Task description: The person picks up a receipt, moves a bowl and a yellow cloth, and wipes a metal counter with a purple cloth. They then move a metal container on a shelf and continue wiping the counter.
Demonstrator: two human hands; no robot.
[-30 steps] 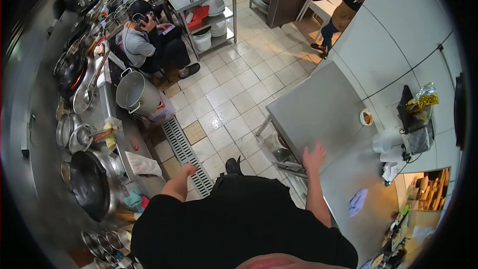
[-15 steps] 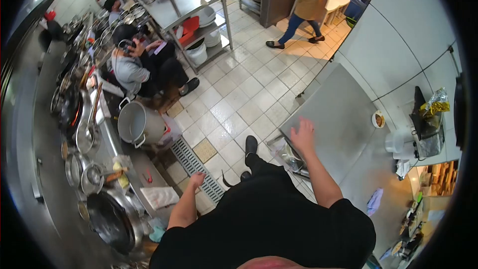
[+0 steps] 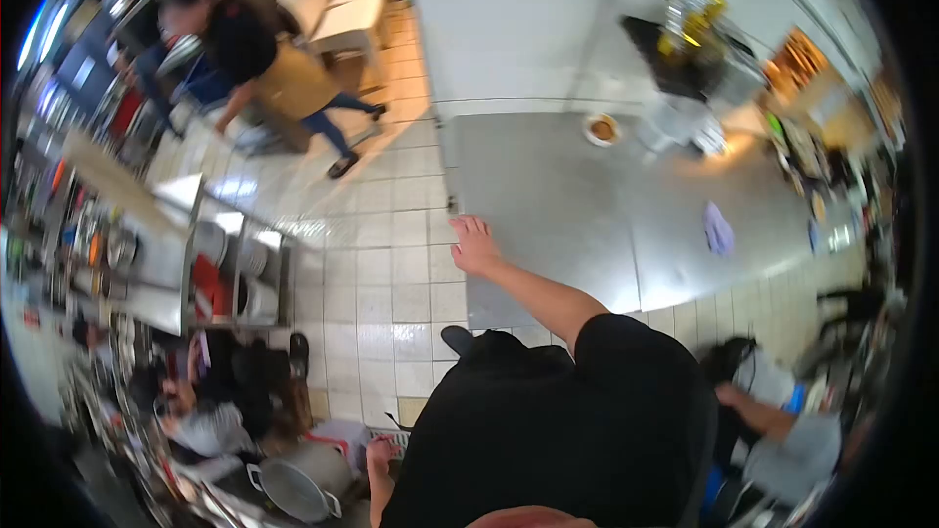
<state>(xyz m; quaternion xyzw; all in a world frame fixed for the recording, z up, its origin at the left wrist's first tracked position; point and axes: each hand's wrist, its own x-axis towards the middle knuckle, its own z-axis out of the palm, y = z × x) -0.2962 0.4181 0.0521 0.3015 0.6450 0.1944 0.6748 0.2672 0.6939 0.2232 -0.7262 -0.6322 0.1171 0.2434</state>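
Observation:
My right hand [image 3: 475,245] reaches forward over the left edge of the steel counter [image 3: 558,225], palm down and fingers apart, with nothing in it. Low by my left side hangs my left hand [image 3: 383,450], small in view, its fingers loosely curled and no object showing in them. It overlaps the floor drain grate in this view. Ahead on the counter stand a small white bowl [image 3: 602,129] with brown contents and a clear plastic container [image 3: 670,122]. A purple cloth [image 3: 718,229] lies crumpled farther right.
A person in a tan apron [image 3: 298,83] walks at the far left. Another person in grey [image 3: 210,425] sits beside a large pot [image 3: 293,484]. At right, a person's arm [image 3: 758,416] shows behind me. A steel shelf table [image 3: 186,274] stands left of the tiled floor [image 3: 377,284].
My view has swung right, bringing the counter to the middle and the stove side to the lower left. My right hand stays at the counter's edge. The aproned person's posture has changed.

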